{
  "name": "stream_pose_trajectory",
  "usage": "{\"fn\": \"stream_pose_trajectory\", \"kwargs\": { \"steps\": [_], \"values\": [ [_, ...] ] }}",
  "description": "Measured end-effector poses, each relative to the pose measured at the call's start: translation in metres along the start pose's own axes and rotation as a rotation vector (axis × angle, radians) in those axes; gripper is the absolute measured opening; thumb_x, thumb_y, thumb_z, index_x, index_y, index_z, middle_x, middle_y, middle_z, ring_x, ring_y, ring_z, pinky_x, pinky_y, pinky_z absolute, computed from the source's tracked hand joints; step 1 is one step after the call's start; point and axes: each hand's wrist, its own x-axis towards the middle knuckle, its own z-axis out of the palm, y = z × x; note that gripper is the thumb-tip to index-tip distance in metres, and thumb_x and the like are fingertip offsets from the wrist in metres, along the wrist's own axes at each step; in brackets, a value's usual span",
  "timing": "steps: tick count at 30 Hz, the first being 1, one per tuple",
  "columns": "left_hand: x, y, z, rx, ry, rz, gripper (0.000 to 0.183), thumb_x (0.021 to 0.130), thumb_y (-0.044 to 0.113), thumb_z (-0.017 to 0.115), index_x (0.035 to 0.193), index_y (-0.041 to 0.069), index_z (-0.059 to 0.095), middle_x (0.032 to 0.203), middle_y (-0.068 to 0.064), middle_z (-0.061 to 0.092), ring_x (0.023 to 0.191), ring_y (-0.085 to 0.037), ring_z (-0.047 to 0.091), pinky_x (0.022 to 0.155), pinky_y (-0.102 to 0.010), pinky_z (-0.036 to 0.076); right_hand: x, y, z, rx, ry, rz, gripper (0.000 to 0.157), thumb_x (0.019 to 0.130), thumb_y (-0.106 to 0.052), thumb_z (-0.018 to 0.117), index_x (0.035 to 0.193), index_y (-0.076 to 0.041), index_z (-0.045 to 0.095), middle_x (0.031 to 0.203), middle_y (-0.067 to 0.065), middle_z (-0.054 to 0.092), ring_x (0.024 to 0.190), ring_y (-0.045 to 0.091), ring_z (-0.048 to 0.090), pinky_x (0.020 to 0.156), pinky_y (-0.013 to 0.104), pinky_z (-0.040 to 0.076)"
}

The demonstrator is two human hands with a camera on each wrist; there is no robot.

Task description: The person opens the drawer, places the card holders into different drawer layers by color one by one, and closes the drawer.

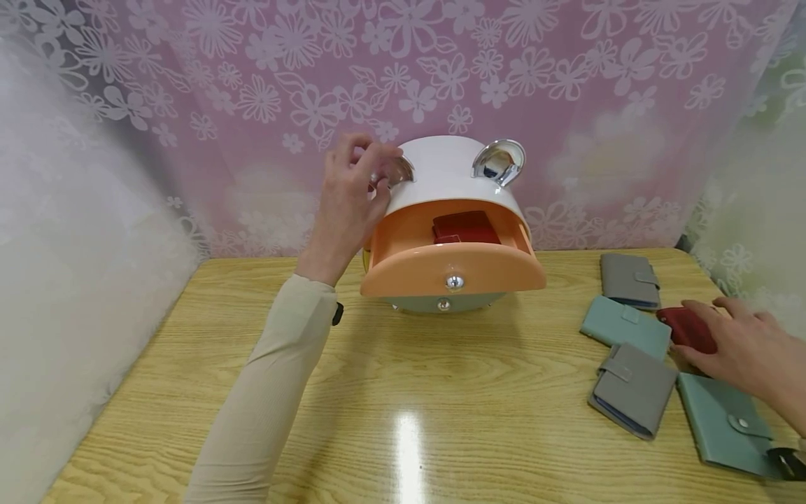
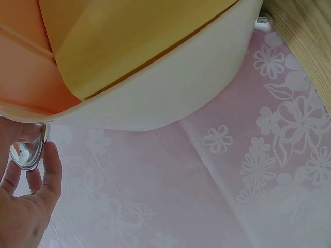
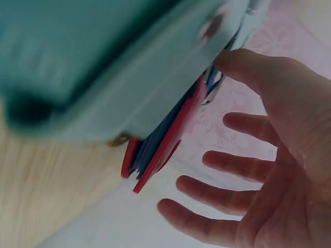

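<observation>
A small white cabinet (image 1: 441,161) with chrome ears stands at the back of the table. Its orange drawer (image 1: 453,269) is pulled out, and a red wallet (image 1: 466,227) lies inside. My left hand (image 1: 352,196) holds the cabinet's left chrome ear (image 2: 30,152) between thumb and fingers. At the right, my right hand (image 1: 749,343) hovers by another red wallet (image 1: 689,329), fingers spread and apart in the right wrist view. That view also shows the wallet's red edge (image 3: 168,137) behind a green wallet (image 3: 129,88) close to the camera.
Around the right hand lie a grey wallet (image 1: 630,280), a light green wallet (image 1: 626,325), a second grey wallet (image 1: 634,390) and a green snap wallet (image 1: 724,423). Below the orange drawer is a green drawer (image 1: 415,304) with a knob. A pink floral curtain (image 1: 252,140) hangs behind.
</observation>
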Motion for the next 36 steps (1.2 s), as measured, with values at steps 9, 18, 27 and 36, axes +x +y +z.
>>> {"fn": "stream_pose_trajectory", "kwargs": {
  "steps": [9,18,27,36],
  "values": [
    [0.000,0.000,-0.001,-0.009,0.014,0.012,0.031,0.092,-0.003,0.064,0.120,0.011,0.069,0.117,-0.015,0.051,0.099,-0.033,0.055,0.091,-0.040,0.042,0.004,0.011,0.003,-0.012,-0.078,-0.065,0.080,0.072,-0.027,0.090,0.127,0.010,0.045,0.113,0.049,0.043,0.073,0.048,0.055,0.058,0.055,0.054],
    [-0.001,-0.001,-0.001,0.001,0.013,0.014,0.031,0.093,-0.001,0.063,0.121,0.012,0.069,0.118,-0.015,0.052,0.098,-0.032,0.055,0.091,-0.041,0.041,0.011,0.017,0.002,0.019,-0.183,-0.060,0.075,0.078,-0.026,0.083,0.128,0.011,0.043,0.108,0.047,0.044,0.075,0.043,0.052,0.054,0.045,0.051],
    [0.001,-0.001,0.000,-0.001,0.024,0.028,0.031,0.092,-0.001,0.064,0.120,0.012,0.069,0.117,-0.015,0.051,0.096,-0.032,0.055,0.092,-0.042,0.041,0.011,0.016,0.003,-0.039,-0.159,0.008,0.084,0.073,-0.036,0.085,0.128,0.010,0.042,0.098,0.043,0.053,0.092,0.057,0.046,0.066,0.059,0.044],
    [0.000,0.000,0.000,-0.005,0.006,0.011,0.031,0.093,-0.001,0.064,0.120,0.012,0.068,0.118,-0.015,0.050,0.100,-0.033,0.055,0.091,-0.041,0.042,0.007,0.009,0.002,-0.076,-0.123,0.077,0.090,0.069,-0.035,0.089,0.131,0.008,0.039,0.093,0.043,0.050,0.077,0.053,0.045,0.060,0.054,0.042]
  ]
}}
